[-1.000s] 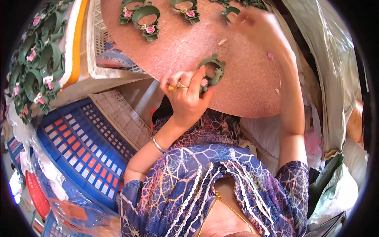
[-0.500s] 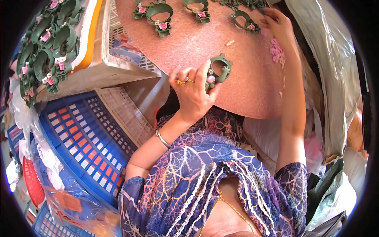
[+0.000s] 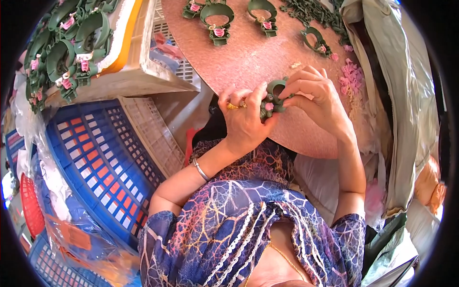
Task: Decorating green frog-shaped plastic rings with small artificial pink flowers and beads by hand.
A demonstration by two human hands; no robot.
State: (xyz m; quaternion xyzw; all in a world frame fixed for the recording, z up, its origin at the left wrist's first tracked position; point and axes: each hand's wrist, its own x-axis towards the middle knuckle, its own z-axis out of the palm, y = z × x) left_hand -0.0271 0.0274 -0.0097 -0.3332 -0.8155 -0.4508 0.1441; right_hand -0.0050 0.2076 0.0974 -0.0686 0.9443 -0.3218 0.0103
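Observation:
My left hand (image 3: 245, 117) is closed around a dark green plastic ring-shaped piece (image 3: 276, 87) with a pink bit on its lower side. It holds the piece above the near edge of the round tabletop. Against the right side of that piece, the thumb and fingers of my right hand (image 3: 319, 100) are pinched on a small green part (image 3: 289, 96), mostly covered by the fingertips. Farther off on the table lie similar green ring pieces (image 3: 217, 16) with pink and white trim, one of them (image 3: 313, 39) standing apart at the right.
Small green parts (image 3: 315, 14) are heaped at the table's far edge. A pile of pink bits (image 3: 351, 79) lies at the right. Finished-looking ring pieces crowd a white crate (image 3: 138, 57) at the left, above a blue plastic basket (image 3: 95, 167). Grey cloth (image 3: 409, 95) hangs at the right.
My right hand has come back from the heap of green parts to the ring piece, bringing a small green part. The left hand still holds the ring piece.

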